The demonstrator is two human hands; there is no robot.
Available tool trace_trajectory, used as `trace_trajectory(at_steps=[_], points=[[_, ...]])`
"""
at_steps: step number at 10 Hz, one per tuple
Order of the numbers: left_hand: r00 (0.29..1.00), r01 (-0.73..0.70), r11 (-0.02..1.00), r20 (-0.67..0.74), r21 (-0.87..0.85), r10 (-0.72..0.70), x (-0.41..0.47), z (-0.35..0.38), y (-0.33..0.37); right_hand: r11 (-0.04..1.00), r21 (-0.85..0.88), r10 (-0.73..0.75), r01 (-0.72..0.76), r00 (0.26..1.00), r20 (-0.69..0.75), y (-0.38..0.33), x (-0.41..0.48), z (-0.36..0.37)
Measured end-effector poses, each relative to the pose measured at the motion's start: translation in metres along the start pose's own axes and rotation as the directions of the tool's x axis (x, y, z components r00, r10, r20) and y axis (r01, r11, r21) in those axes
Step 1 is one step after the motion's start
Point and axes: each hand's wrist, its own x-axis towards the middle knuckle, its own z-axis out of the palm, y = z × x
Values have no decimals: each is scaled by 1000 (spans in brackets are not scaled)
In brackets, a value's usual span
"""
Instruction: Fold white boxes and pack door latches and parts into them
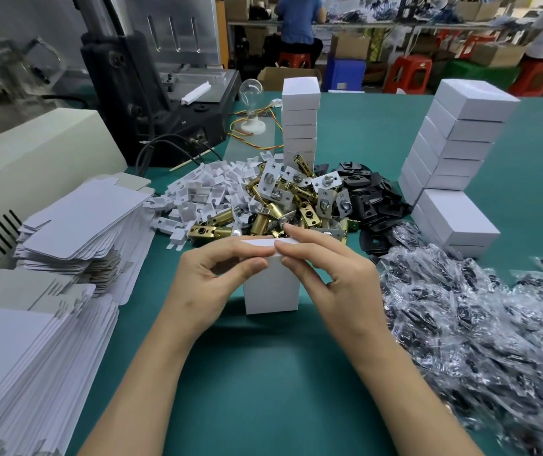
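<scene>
A small white box (271, 289) stands upright on the green table (263, 373) in front of me. My left hand (211, 284) grips its upper left side, thumb across the front. My right hand (326, 274) pinches the top flap at the upper right edge. Just behind the box lies a heap of brass door latches (283, 205). White plastic parts (207, 189) are piled to its left and black plates (369, 199) to its right. Clear bags of dark parts (481, 324) spread at the right.
Flat unfolded box blanks (76, 225) are stacked at the left, more (26, 350) nearer me. Stacks of folded boxes stand at the back centre (299, 126) and right (454, 143). A black machine (151, 103), cables and a light bulb (250, 90) sit at the back left. People work at far benches.
</scene>
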Motion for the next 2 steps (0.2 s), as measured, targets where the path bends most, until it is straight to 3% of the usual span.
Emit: trace_trajectory(at_steps=[1, 2], points=[[1000, -21, 1000, 0, -8, 21, 0, 2, 2, 999, 17, 52, -52, 999, 13, -7, 2, -2], [996, 90, 993, -18, -72, -92, -1, 3, 2, 990, 129, 71, -59, 993, -89, -24, 9, -14]])
